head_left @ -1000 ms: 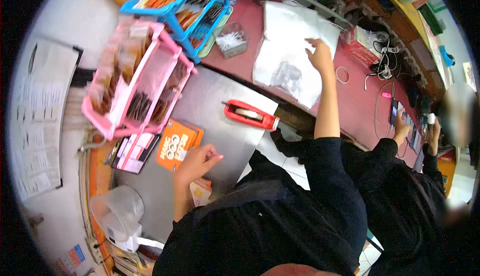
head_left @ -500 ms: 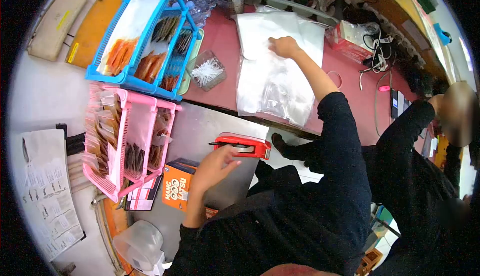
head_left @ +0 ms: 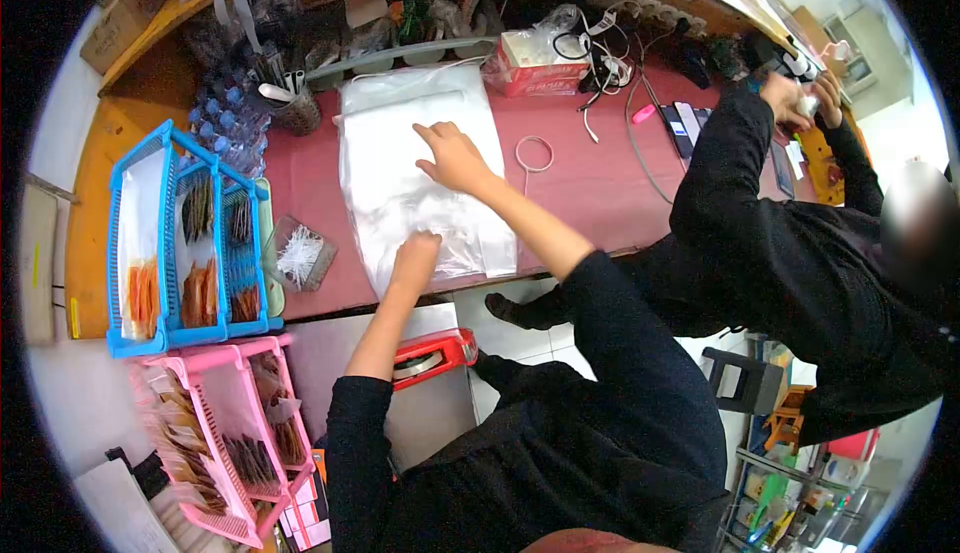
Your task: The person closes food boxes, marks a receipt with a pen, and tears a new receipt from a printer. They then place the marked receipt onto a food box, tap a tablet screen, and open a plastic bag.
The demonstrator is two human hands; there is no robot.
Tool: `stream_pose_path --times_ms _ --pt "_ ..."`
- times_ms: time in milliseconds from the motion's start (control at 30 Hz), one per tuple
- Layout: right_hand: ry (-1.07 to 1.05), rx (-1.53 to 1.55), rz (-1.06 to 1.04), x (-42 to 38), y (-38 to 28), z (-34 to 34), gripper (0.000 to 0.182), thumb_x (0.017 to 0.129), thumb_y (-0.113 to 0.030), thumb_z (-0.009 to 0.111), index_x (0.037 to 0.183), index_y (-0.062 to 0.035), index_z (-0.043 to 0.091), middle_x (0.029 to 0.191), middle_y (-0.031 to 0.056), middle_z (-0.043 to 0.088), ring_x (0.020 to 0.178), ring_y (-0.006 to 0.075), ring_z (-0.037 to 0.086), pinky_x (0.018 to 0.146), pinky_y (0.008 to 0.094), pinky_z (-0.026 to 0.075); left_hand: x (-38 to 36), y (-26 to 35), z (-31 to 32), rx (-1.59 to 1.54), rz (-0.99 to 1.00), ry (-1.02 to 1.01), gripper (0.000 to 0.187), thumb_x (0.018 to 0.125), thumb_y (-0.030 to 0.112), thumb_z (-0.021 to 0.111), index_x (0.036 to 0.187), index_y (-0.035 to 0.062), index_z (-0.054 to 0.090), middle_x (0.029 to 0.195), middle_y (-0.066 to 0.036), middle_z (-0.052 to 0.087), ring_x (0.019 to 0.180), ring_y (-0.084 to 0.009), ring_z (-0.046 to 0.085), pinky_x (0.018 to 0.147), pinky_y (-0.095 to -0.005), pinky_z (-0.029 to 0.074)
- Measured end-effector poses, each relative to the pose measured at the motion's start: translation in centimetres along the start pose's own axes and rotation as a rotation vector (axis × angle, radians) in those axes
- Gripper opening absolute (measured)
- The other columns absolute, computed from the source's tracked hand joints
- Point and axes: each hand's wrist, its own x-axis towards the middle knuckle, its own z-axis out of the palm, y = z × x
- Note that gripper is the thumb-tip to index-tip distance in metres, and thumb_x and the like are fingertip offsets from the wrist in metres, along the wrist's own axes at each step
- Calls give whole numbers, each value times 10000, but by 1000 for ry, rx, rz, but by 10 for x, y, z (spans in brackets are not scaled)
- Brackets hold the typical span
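Both hands down on the stack of clear plastic bags (head_left: 420,178) lying on the red counter (head_left: 590,188). Left hand (head_left: 417,258) at the near edge of the stack, fingers curled down into the plastic, looks like it's pinching a layer but can't tell for sure. Right hand (head_left: 452,156) further in, mid-stack toward its right side, palm flat, fingers spread, pressing, gripping nothing.

Stack sits mid-counter, running from the near counter edge to the far clutter.

Just right of the stack: a white ring (head_left: 534,152) flat on the counter. Left of the stack: a clear tub of white ties (head_left: 301,255), then a blue basket (head_left: 178,243) with packets in its compartments. Near side of that, a pink basket (head_left: 225,443) also holding packets. Red tape dispenser (head_left: 432,356) on the grey metal surface (head_left: 425,423) below the counter edge, under the left forearm.

Far side: a cup of utensils (head_left: 290,103), small bottles (head_left: 222,123), a red-and-white box (head_left: 528,63) with tangled cables (head_left: 600,48) beside it. A pink marker (head_left: 643,113) and phones (head_left: 690,125) to the right.

Another person in black (head_left: 800,243) on the right, their hands (head_left: 800,93) up at the far right corner of the counter, well apart from the bags
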Motion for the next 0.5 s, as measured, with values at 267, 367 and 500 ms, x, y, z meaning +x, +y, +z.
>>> stream_pose_path --times_ms 267,367,500 --pt "-8 404 62 -86 -64 -16 392 632 -150 706 957 -35 517 943 156 540 935 318 515 769 372 433 16 -13 -44 -347 -274 259 268 881 210 407 777 -7 526 683 -211 558 666 -381 553 561 -453 411" --pt "-202 326 -78 -64 -35 -19 435 594 -144 713 970 -46 518 973 156 536 1010 333 478 819 370 414 20 -25 -42 -665 -278 286 318 890 250 420 730 -2 530 571 -113 529 551 -266 544 511 -370 393" --pt "-332 165 -35 -61 -14 -16 298 612 -87 658 898 -65 578 800 112 583 837 288 559 695 370 459 26 -42 -39 -1058 -193 145 219 854 208 492 724 34 512 616 65 403 585 -80 397 585 -223 363"
